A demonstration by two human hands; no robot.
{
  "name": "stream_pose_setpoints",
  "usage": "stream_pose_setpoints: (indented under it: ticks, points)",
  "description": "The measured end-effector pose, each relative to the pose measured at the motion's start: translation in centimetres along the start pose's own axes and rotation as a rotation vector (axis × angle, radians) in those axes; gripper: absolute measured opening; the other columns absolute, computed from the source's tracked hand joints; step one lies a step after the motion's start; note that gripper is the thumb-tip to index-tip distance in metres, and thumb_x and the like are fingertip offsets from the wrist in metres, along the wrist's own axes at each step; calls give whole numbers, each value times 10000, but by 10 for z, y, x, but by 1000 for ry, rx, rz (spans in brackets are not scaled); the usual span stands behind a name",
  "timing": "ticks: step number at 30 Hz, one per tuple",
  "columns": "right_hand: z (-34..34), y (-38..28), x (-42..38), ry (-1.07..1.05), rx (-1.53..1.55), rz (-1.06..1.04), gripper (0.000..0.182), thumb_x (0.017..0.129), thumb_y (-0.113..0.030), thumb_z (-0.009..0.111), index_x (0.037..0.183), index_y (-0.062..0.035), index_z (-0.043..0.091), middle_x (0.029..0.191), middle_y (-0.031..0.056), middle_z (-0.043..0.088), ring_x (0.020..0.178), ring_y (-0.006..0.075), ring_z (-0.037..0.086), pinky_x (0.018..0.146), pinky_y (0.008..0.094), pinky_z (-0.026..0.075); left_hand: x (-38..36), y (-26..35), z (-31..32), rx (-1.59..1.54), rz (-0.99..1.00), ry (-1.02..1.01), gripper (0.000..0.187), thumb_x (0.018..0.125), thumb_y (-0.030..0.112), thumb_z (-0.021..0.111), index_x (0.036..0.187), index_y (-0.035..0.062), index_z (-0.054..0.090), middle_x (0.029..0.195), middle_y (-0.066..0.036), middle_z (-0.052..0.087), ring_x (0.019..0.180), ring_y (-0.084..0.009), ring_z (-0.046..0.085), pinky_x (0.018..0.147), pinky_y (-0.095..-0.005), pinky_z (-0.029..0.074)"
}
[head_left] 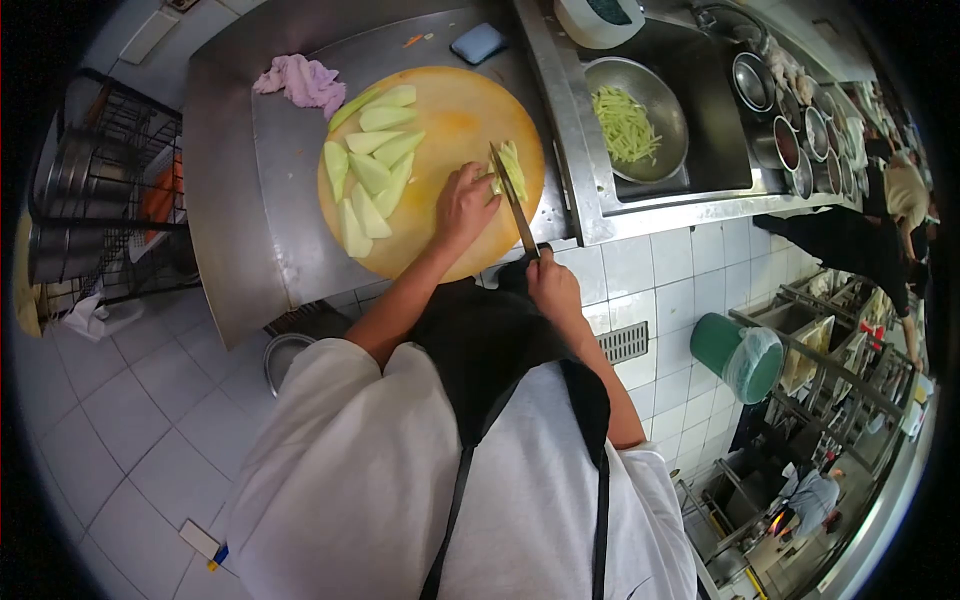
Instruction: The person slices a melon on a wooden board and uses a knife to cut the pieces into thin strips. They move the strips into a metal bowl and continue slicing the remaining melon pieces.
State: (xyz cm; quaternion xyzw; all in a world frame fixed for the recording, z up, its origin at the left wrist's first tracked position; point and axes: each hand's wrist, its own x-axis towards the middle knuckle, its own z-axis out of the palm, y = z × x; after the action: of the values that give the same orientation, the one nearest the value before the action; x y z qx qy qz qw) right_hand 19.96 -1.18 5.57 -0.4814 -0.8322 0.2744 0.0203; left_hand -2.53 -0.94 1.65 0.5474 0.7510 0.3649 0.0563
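Note:
My right hand point(553, 287) is closed around the handle of a kitchen knife point(514, 200). Its blade lies along pale green vegetable strips point(511, 168) near the right side of a round cutting board point(440, 100). Just left of the blade, my left hand point(467, 208) has its fingers curled down on the vegetable; what sits under the fingertips is mostly hidden. Several larger pale green vegetable wedges point(371, 173) are spread over the board's left half. Cut strips point(622, 125) fill part of a metal bowl point(672, 100) in the sink.
A pink cloth point(302, 82) and a blue sponge point(478, 44) lie on the steel counter point(240, 150). Right of it is a sink point(715, 130), with metal pots point(783, 142) beyond. A wire rack point(120, 180) stands left. A green bin point(735, 355) and other people point(890, 230) are farther right.

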Motion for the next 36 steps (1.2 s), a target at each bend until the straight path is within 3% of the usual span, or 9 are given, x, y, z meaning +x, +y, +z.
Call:
stream_pose_setpoints:
  ticks: [13, 36]
  points:
    - [7, -9, -2, 7, -31, -3, 201, 955, -177, 565, 869, 4, 557, 676, 281, 653, 642, 461, 679, 596, 555, 553, -4, -13, -3, -74, 78, -22, 321, 779, 94, 806, 1084, 20, 737, 1126, -90, 695, 1033, -310, 646, 899, -404, 532]
    - [16, -17, -9, 28, -6, 31, 194, 946, -176, 574, 884, 7, 558, 680, 292, 651, 649, 476, 673, 602, 573, 548, 3, -23, -7, -20, 184, -113, 327, 778, 132, 811, 1080, 30, 741, 1161, -74, 692, 1021, -288, 649, 886, -393, 545]
